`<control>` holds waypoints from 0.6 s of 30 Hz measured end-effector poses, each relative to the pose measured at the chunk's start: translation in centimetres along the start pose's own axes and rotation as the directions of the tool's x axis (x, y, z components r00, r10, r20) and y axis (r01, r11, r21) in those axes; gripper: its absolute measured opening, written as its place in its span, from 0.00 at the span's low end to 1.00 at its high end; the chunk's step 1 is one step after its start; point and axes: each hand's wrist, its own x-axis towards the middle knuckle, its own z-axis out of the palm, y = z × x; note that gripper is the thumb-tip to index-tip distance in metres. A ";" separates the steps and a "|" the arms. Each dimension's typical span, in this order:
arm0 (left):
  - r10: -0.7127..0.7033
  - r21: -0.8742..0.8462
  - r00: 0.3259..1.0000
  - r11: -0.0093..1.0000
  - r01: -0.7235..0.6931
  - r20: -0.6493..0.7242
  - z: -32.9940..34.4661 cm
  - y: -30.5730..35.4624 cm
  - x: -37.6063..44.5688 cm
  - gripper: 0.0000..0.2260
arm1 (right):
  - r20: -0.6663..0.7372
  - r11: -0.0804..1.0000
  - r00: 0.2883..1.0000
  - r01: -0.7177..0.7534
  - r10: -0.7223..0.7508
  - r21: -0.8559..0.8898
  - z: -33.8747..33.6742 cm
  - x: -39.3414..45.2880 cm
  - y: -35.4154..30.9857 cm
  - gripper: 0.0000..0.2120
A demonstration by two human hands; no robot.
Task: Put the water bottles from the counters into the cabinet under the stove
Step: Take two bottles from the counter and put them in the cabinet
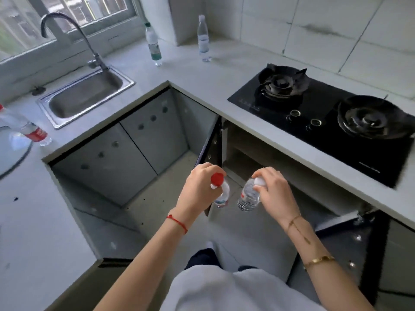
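Observation:
My left hand (197, 189) grips a clear bottle with a red cap (221, 191) by its neck. A second clear bottle with a white cap (249, 197) hangs from my right hand (272, 189). Both hang over the floor in front of the open cabinet (253, 158) under the black stove (325, 117). On the back counter stand a green-labelled bottle (153, 44) and a blue-labelled bottle (203, 39). A red-labelled bottle (29, 130) stands on the left counter, seen at a slant near the frame's edge.
The cabinet's two dark doors (210, 158) stand swung out on either side of the opening. A steel sink (86, 95) with a tall tap (74, 39) sits in the left counter. A round glass plate (12, 151) lies at the far left edge.

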 end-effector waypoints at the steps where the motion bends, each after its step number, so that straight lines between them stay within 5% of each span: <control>1: 0.035 0.010 0.999 0.999 -0.035 0.031 -0.3 -0.6 1.5 0.14 | -0.027 0.999 0.999 -0.034 0.034 -0.004 0.4 0.9 -0.1 0.10; 8: 0.124 0.019 0.981 0.992 -0.128 0.151 0.9 -3.4 10.5 0.16 | -0.112 0.979 0.975 -0.197 0.191 -0.046 2.9 6.9 1.1 0.09; 18: -0.085 -0.046 0.972 0.994 0.097 0.218 12.6 -10.0 21.1 0.17 | -0.008 0.936 0.939 -0.343 0.343 -0.076 11.1 15.9 10.7 0.07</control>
